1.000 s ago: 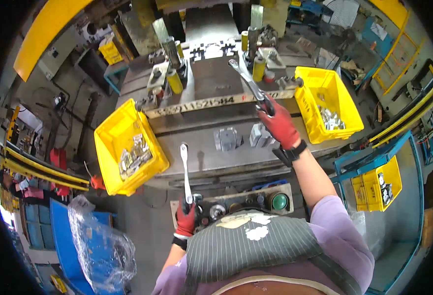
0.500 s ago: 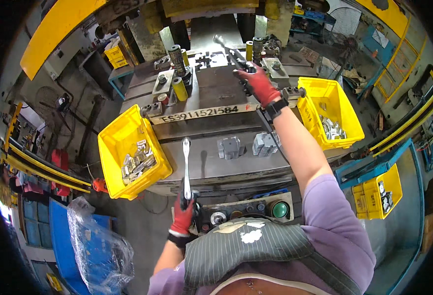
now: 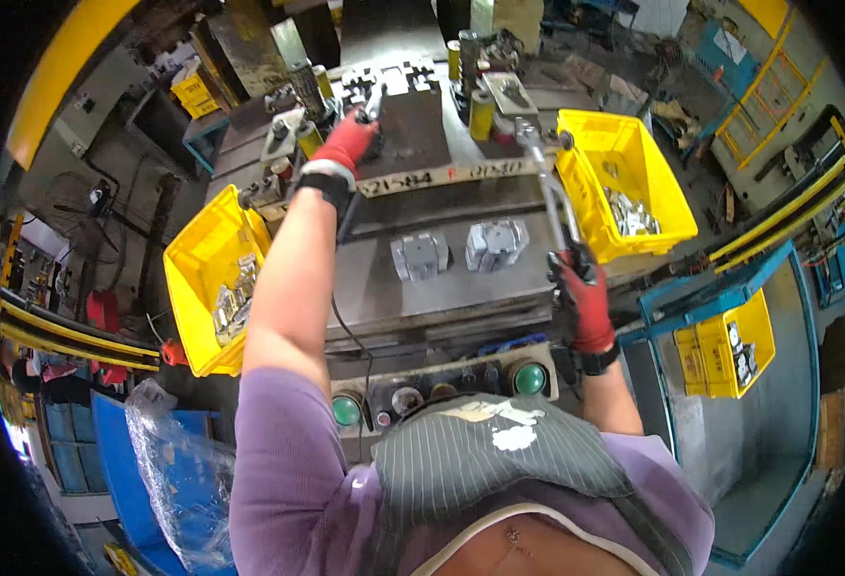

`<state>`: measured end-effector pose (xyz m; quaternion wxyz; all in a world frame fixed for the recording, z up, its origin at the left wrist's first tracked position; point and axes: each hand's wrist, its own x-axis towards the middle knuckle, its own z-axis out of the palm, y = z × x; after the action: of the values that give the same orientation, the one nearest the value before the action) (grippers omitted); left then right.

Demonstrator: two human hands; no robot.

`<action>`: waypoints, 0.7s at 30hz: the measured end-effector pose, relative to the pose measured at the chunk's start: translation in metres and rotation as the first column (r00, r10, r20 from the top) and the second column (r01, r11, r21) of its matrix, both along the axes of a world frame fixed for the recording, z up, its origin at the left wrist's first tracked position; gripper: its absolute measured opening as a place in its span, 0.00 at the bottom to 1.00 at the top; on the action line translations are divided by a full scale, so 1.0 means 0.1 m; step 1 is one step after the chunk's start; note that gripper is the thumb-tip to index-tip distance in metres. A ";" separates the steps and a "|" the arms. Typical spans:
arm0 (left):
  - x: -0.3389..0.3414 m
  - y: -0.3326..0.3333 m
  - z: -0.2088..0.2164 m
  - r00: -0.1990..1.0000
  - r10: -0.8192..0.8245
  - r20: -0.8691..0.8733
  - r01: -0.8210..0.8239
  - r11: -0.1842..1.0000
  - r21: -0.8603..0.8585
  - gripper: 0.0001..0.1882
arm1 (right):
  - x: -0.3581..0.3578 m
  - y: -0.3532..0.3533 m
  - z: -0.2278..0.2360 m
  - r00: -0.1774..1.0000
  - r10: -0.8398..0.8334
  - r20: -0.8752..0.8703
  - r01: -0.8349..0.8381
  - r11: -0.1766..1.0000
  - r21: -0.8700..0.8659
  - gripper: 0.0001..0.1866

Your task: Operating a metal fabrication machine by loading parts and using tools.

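Note:
My left hand (image 3: pixel 348 144), in a red glove with dark fingers, reaches over the press die (image 3: pixel 411 134). Its fingers are closed on a silver hand tool (image 3: pixel 375 100) whose tip points at the bright cut-out area of the die. Lower on the right, my right hand (image 3: pixel 586 305), in a matching glove, grips long silver tongs (image 3: pixel 549 190). Their tip is up near the yellow bin (image 3: pixel 677 216) on the right and they seem to hold nothing. Between my arms, two stacks of flat grey metal parts (image 3: pixel 420 256) stand on the press table (image 3: pixel 374 293).
Another yellow bin (image 3: pixel 181 288) with metal pieces hangs at the table's left. Yellow and dark posts (image 3: pixel 481 115) flank the die. A control panel with green buttons (image 3: pixel 529 379) lies near my waist. A yellow crate (image 3: pixel 691 365) sits in a blue-framed cart at right.
My left hand has gone from near my waist forward to the die with its tool. My right hand has drawn back from the die to the table's right side. The view has shifted.

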<state>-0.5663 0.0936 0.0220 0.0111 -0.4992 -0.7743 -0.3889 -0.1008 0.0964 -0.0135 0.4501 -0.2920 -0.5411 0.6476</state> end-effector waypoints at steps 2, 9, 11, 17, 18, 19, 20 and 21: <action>0.02 0.15 -0.03 0.919 -0.121 0.376 0.094 0.992 0.088 0.13 | 0.56 0.02 -0.13 0.991 -0.013 0.132 0.025 0.996 -0.085 0.23; 0.90 -0.52 0.71 0.839 -0.397 -0.371 0.496 0.839 0.224 0.12 | 1.47 0.12 -0.29 0.857 -0.436 0.275 0.390 0.897 0.208 0.26; 1.03 -0.84 0.67 0.854 -0.394 0.340 0.267 0.892 0.365 0.16 | 1.41 0.22 -0.40 0.824 -0.541 0.170 0.469 0.819 0.331 0.24; 1.59 -1.93 0.69 0.631 -0.149 0.762 -0.157 0.936 0.313 0.17 | 1.48 0.65 -0.60 0.743 -0.552 0.378 0.431 0.828 0.360 0.15; 1.59 -2.18 0.63 0.706 -0.052 0.706 -0.206 0.939 0.275 0.15 | 1.44 0.60 -0.50 0.754 -0.557 0.349 0.450 0.824 0.344 0.14; 1.72 -2.32 0.69 0.676 0.021 0.737 -0.324 0.906 0.272 0.15 | 1.43 0.56 -0.48 0.777 -0.576 0.256 0.469 0.800 0.374 0.12; 1.59 -2.66 0.46 0.708 0.012 0.706 -0.321 0.896 0.307 0.18 | 1.45 0.55 -0.51 0.778 -0.565 0.275 0.453 0.807 0.378 0.12; 1.61 -2.91 0.42 0.708 0.149 0.691 -0.411 0.882 0.231 0.20 | 1.49 0.54 -0.54 0.775 -0.557 0.297 0.438 0.813 0.383 0.13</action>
<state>-0.4054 -0.1978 0.0636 -0.1070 -0.1939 -0.7089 -0.6696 0.0485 0.1506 -0.0679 0.5258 -0.4807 -0.6120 0.3433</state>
